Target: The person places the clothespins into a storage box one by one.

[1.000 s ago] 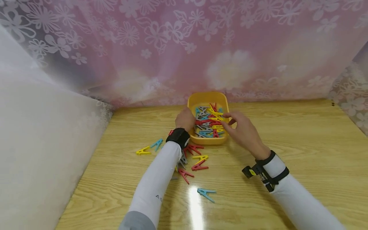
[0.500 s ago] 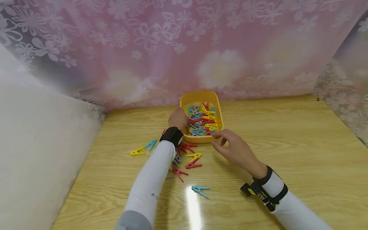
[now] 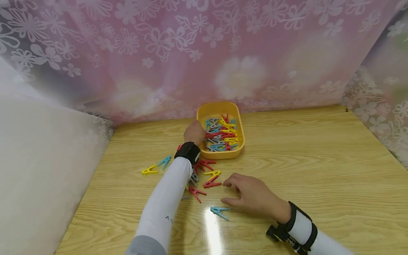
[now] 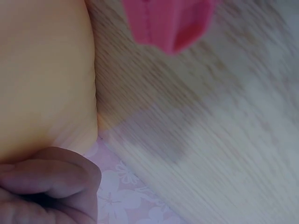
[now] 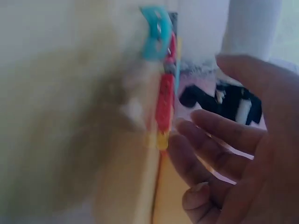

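Meanwhile left hand point(image 3: 194, 132) grips the yellow tray point(image 3: 237, 117) rim; right hand point(image 3: 251, 194) hovers loose-fingered, empty, beside scattered pegs point(image 3: 204, 177).

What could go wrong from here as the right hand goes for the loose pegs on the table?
The right hand hovers open between the blue peg and a red peg; its fingers might nudge one away instead of picking it up. The left sleeve lies over the cluster of pegs, so some may be hidden or dragged. The left hand rests at the yellow tray; a pull might shift it.
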Tool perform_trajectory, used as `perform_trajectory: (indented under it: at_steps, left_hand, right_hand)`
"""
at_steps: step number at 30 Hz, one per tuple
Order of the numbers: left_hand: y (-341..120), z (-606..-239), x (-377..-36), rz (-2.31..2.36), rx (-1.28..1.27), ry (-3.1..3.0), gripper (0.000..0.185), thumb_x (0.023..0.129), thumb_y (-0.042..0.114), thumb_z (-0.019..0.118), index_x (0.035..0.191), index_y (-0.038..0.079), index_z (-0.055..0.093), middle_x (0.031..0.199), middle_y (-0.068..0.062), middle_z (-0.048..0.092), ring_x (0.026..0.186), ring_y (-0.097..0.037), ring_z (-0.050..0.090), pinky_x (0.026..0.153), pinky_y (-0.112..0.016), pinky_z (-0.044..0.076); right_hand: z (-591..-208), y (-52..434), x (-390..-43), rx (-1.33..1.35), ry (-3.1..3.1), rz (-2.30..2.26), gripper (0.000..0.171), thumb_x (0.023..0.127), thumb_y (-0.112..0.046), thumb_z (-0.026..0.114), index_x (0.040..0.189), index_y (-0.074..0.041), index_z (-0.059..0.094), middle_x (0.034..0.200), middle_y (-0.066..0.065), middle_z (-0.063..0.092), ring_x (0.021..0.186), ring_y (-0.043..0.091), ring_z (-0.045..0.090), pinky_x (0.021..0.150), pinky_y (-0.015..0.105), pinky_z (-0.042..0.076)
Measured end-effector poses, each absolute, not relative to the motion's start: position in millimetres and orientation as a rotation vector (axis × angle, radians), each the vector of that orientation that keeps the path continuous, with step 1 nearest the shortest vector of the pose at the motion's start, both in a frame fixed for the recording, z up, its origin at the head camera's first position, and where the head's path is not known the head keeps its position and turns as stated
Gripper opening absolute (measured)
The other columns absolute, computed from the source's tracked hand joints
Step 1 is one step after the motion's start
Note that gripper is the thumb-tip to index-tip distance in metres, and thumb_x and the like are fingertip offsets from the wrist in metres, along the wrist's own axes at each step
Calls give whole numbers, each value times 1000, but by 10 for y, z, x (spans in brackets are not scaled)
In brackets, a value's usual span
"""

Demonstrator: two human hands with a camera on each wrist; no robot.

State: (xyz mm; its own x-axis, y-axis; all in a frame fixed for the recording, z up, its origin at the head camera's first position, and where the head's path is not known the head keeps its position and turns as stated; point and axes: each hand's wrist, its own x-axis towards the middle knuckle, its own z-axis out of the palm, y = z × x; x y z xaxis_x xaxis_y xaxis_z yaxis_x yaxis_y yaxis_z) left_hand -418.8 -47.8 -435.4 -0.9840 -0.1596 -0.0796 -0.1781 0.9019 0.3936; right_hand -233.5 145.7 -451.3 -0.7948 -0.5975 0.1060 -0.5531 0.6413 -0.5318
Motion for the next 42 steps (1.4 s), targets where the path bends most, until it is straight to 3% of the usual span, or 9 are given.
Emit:
perform_trajectory:
  at_steps: [5,12,24,33,42]
  left_hand:
    - [-499,-4349,-4190,605,-276,3017,34,93,21,59,118,0,48,102,-15,62,90,-30,62,79,-42,52]
    - [-544,-4365,-4201,601,-280,3022,34,92,21,60,118,1,48,102,-14,62,92,-30,62,79,-43,51]
    - [-556,-4323,-4187,618,-326,3011,35,93,21,58,119,0,48,101,-15,62,88,-29,63,77,-40,52]
    - [-555,-4336,-4180,643,-297,3015,32,94,21,59,117,0,48,99,-15,62,88,-30,63,78,-42,52]
    - [-468,-4362,-4212,586,-302,3022,33,93,22,60,116,1,50,100,-13,62,88,-28,63,77,-41,53]
  right_hand:
    - [-4573,1410,-2229,-1020,2693,-726,52,80,-65,62,109,-22,66,101,-13,57,87,5,56,74,33,49]
    - [-4595,1360,-2179,-1089,2643,-677,50,77,-64,66,104,-23,65,96,-14,54,81,4,54,72,34,47]
    - [-4574,1336,-2161,-1106,2678,-648,23,82,-43,72,94,-24,66,91,-16,53,72,1,49,71,35,46]
    - [-4459,1516,-2381,-1007,2800,-919,22,84,-37,73,98,-20,69,84,-11,54,61,-2,44,51,20,38]
    - [-4329,1684,-2834,-813,3063,-1170,28,85,-28,73,107,-11,69,93,0,60,64,7,50,44,24,37]
